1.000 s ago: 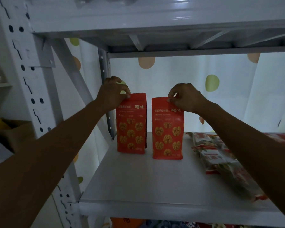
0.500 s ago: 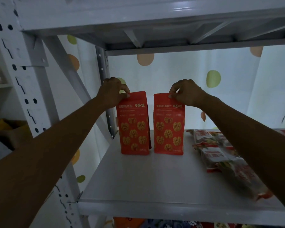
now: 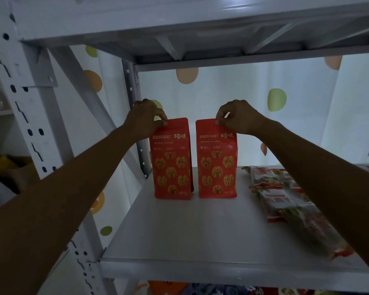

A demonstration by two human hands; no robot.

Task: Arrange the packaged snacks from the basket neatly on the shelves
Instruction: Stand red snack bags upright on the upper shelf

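Two glossy rectangular pouches [image 3: 172,160] upright on shelf [image 3: 179,231]

Two arms are reaching in from the lower corners, and the left forearm [image 3: 73,188] and right forearm [image 3: 317,162] are showing bare along their whole visible length. The left hand [image 3: 146,118] and right hand [image 3: 238,117] are showing bare too, though the dim light is probably hiding finer detail.

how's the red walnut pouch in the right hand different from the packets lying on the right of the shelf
The red pouch stands upright; the packets lie flat, overlapping. The right hand pinches the pouch's top edge; no hand touches the packets. The pouch is solid red with walnut pictures; the packets are mostly pale with red. Both rest on the same shelf.
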